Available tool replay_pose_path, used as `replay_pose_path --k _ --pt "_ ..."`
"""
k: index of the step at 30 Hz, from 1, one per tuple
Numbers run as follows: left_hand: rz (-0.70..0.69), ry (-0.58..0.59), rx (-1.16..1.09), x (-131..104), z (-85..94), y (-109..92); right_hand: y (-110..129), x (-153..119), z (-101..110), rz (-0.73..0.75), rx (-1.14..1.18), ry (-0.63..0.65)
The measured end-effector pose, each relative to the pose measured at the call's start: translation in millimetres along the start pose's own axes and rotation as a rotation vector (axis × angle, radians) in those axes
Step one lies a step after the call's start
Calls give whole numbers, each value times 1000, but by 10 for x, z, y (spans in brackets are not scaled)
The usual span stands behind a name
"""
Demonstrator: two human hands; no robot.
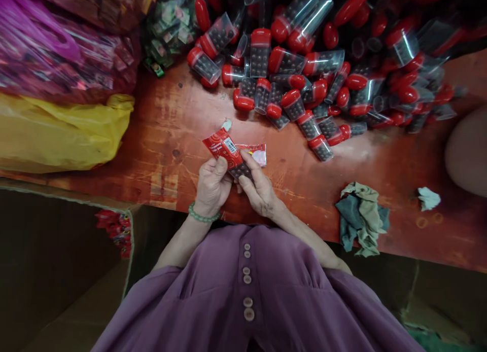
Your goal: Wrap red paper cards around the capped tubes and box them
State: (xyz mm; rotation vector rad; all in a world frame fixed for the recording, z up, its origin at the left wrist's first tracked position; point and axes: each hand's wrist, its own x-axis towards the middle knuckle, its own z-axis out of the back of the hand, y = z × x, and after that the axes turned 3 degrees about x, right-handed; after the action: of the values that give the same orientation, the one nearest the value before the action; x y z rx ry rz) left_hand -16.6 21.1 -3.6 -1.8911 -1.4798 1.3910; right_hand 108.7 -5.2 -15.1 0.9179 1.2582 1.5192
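Note:
Over the near part of the table, a red printed packet [227, 148] with a white barcode label is held at a slant. Its lower end shows a dark, dotted section [241, 172]; I cannot make out whether this is a separate piece. My left hand [213, 184], with a green bead bracelet at the wrist, pinches the packet's left edge under the thumb. My right hand [258, 187] grips the dotted lower end between thumb and fingers. Behind the right fingers, a red and white card or packet [259, 154] is partly hidden.
Clear red-capped containers [261, 53] with dark beads lie heaped across the back. Bags of small packets [95, 63] and a yellow bag [64, 134] sit left. Crumpled cloths [361, 215] and white paper [428, 198] lie right. A cardboard box [64, 260] stands below the table edge.

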Motion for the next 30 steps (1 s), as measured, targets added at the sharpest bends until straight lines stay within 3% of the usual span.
replay_pose_path --k 3,9,16,21,30 --pt "-56 36 -29 -36 -18 39 -47 -21 -28 4 14 -26" --pt "20 63 -4 -111 -68 111 -148 -79 -32 -52 120 -47" --pt "60 118 22 -219 -105 71 -52 -16 17 -48 425 -110" --pt "79 134 11 -301 -116 60 6 6 36 -161 518 -109" --pt "-24 38 102 -553 220 2 101 6 -143 -149 528 82"
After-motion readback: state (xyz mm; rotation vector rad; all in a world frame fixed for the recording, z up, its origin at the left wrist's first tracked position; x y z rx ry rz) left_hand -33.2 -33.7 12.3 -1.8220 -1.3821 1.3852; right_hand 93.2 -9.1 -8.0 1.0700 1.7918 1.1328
